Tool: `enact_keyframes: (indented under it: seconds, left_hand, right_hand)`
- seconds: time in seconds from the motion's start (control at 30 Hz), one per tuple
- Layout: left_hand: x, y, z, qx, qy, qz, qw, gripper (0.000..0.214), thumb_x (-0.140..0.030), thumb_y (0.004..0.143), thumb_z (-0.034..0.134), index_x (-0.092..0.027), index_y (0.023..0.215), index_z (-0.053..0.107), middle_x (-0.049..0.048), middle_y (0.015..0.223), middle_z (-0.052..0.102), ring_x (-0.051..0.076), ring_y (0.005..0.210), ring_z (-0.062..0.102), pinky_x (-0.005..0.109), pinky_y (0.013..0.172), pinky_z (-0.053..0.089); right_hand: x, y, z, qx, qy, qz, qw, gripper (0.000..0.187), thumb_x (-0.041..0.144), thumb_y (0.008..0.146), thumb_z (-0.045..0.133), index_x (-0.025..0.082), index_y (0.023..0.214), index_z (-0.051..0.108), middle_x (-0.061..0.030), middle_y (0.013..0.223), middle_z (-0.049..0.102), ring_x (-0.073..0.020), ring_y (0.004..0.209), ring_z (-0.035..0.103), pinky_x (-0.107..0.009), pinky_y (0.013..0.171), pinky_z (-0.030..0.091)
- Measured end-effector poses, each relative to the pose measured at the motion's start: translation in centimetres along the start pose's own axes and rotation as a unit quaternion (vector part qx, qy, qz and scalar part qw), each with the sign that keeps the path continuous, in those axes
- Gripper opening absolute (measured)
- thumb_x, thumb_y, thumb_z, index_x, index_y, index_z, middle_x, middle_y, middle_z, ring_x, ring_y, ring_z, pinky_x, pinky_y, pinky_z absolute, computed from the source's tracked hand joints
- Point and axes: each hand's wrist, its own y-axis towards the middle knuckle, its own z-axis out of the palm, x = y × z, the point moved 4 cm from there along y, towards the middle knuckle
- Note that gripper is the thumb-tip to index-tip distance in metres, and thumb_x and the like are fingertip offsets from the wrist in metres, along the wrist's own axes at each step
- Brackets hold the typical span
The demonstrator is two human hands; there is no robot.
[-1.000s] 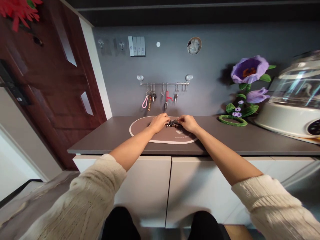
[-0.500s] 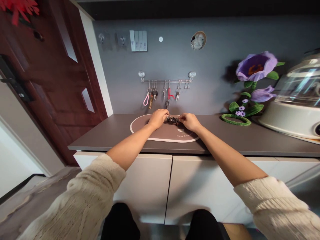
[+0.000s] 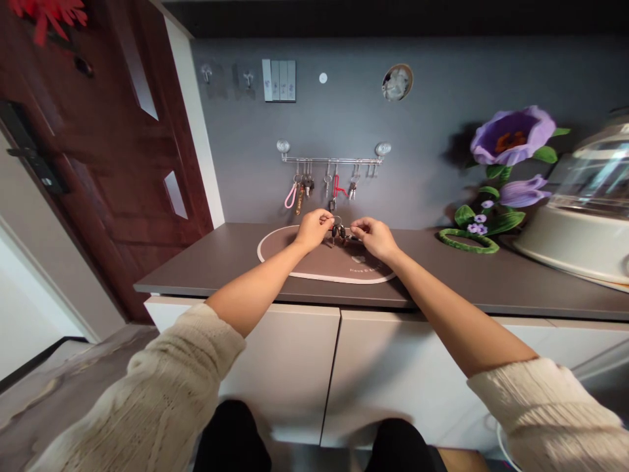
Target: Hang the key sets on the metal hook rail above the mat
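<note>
Left hand [image 3: 314, 231] pinches an indistinct key bunch [image 3: 339, 232]; I cannot tell whether right hand [image 3: 376, 237] grips anything.

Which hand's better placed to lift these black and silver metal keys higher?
Probably the left hand: its fingertips meet the thin, round, silvery ring, with the keys hanging below. The right hand is beside them; whether it touches is unclear.
</note>
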Motion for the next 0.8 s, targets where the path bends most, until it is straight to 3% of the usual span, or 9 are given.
enact_keyframes:
  seconds: [0.13,0.3,0.43,0.8]
  left_hand:
    - [-0.1,0.0,0.3,0.008,-0.082,-0.039,0.996,0.008,-0.019,0.071,0.056,-0.012,0.074,0.058,0.0004,0.067,0.061,0.008,0.061,0.054,0.022,0.064,0.044]
    - [-0.1,-0.2,0.7,0.016,-0.160,-0.083,0.983,0.011,-0.021,0.070,0.059,-0.011,0.074,0.057,-0.0007,0.060,0.058,0.007,0.055,0.052,0.021,0.056,0.043]
    - [-0.2,-0.4,0.7,0.008,-0.208,-0.110,0.972,0.008,-0.017,0.070,0.059,-0.010,0.073,0.055,-0.0018,0.056,0.055,0.006,0.052,0.051,0.019,0.054,0.042]
    - [-0.2,-0.8,1.1,0.014,-0.260,-0.117,0.958,0.014,-0.022,0.066,0.063,-0.011,0.069,0.055,-0.0034,0.051,0.052,0.005,0.047,0.047,0.019,0.049,0.040]
  right_hand:
    - [0.0,0.1,0.3,-0.004,0.083,-0.002,0.997,0.010,0.023,0.069,0.063,0.017,0.078,0.064,-0.0018,0.075,0.064,-0.0129,0.071,0.055,-0.026,0.075,0.043]
    - [0.4,0.2,0.8,0.027,0.118,-0.041,0.992,0.012,0.026,0.074,0.058,0.017,0.081,0.062,-0.0024,0.078,0.064,-0.0118,0.071,0.055,-0.025,0.074,0.043]
    - [1.0,0.0,1.1,0.039,0.153,-0.031,0.987,0.014,0.028,0.073,0.059,0.016,0.080,0.061,-0.0026,0.078,0.063,-0.0111,0.070,0.055,-0.024,0.072,0.043]
    - [0.7,0.1,1.5,0.041,0.197,-0.030,0.979,0.027,0.040,0.064,0.065,0.016,0.073,0.060,-0.0007,0.069,0.060,-0.0107,0.063,0.051,-0.025,0.065,0.043]
